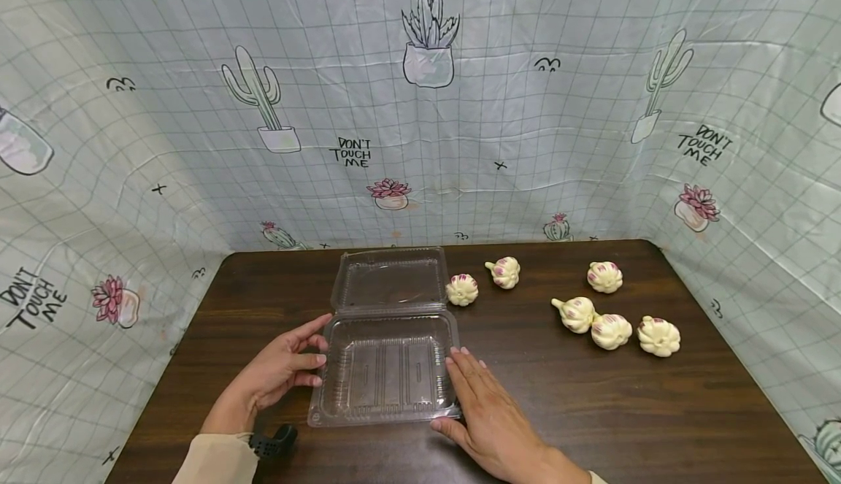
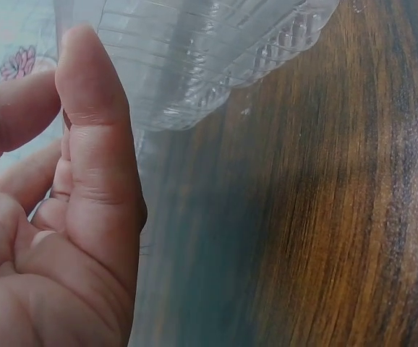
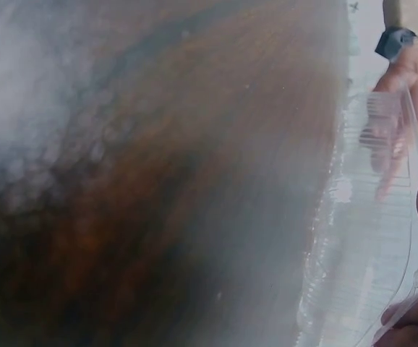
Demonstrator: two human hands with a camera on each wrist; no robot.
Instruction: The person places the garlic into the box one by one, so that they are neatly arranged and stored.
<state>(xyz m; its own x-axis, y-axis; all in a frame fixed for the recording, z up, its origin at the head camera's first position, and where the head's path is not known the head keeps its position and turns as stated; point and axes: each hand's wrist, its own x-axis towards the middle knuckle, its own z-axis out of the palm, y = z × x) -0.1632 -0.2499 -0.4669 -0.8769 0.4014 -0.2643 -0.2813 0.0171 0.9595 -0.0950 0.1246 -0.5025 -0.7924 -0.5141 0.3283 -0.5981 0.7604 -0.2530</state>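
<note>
A clear plastic clamshell container [image 1: 388,422] lies on the dark table with its lid [image 1: 394,279] folded back, away from me. My left hand [image 1: 282,367] is at the left rim of the base, fingers spread and loosely bent, tips right at the edge. In the left wrist view its thumb [image 2: 93,144] overlaps the ribbed plastic wall. Along the right rim, my right hand [image 1: 489,415] lies with straight fingers, its thumb set apart at the front right corner. Nothing sits inside the container.
Close to the lid's right side is a garlic bulb [image 1: 462,290], with a second bulb [image 1: 505,273] just behind it. Several more garlic bulbs [image 1: 611,331] lie farther right on the table [image 1: 565,396]. Patterned fabric [image 1: 499,126] hangs behind and at both sides.
</note>
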